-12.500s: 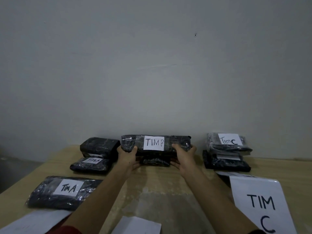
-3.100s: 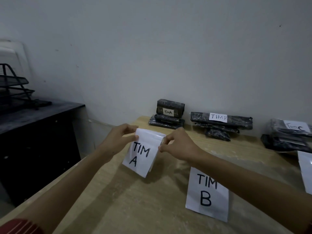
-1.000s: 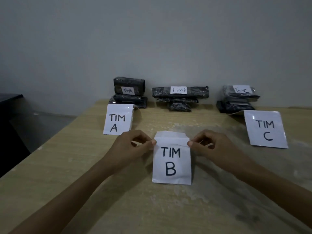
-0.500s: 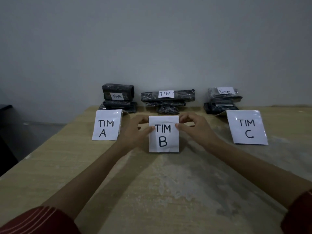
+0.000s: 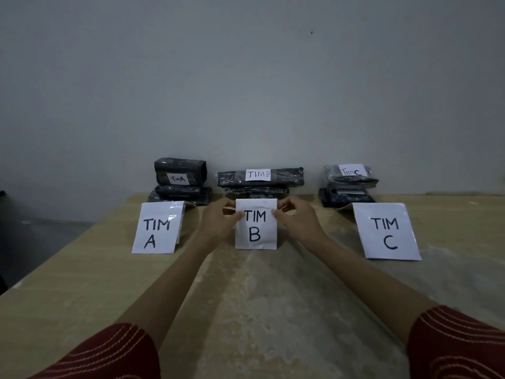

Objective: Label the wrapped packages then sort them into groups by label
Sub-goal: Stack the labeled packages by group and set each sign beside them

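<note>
Pinching its upper sides, my left hand [image 5: 218, 223] and right hand [image 5: 300, 222] hold the TIM B sign [image 5: 256, 237]. It stands on the counter [image 5: 246, 302].

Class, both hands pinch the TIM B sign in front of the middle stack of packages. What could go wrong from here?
1. The TIM B sign, thin creased paper pinched by the left hand and right hand, may flop over once released.
2. The TIM B stack sits right behind the hands; a careless move could nudge it.
3. The bulky top package on the TIM A stack might slide onto the TIM A sign.
</note>
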